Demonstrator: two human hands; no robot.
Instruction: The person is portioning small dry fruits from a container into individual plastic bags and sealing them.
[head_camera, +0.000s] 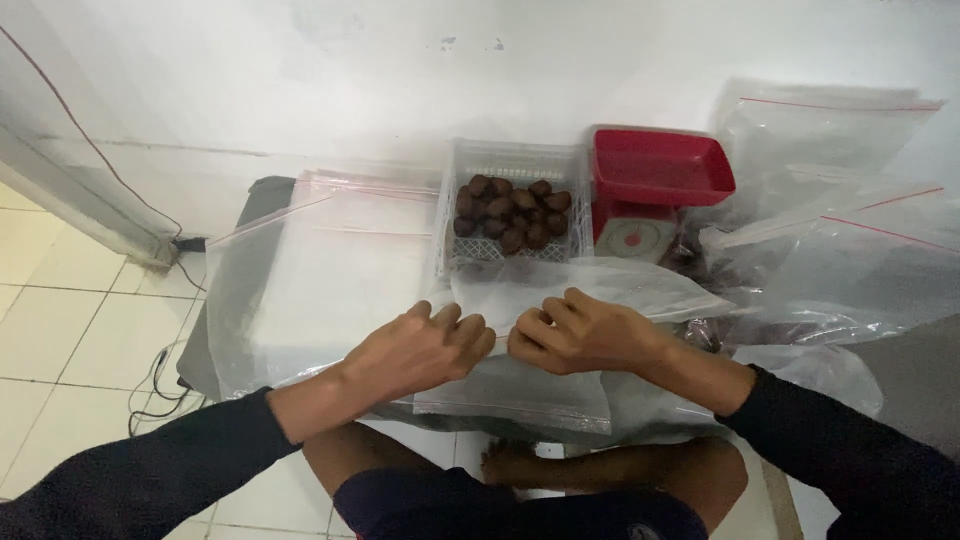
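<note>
At frame centre, left hand (425, 350) and right hand (570, 335), fingers curled, pinching a clear, glossy plastic bag (560, 290) (crinkled, red-striped zip edge). Just above, one white lattice basket (510, 160) of roughly a dozen brown, scaly, rounded fruits (510, 212). Upper right, one red scale (655, 190), square tray; several more bags (850, 240).

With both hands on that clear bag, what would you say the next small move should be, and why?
Probably pull the bag's mouth apart. The left hand and right hand pinch it close together at the near edge, and it lies flat and looks empty. The brown fruits sit in the white basket just behind it.
</note>
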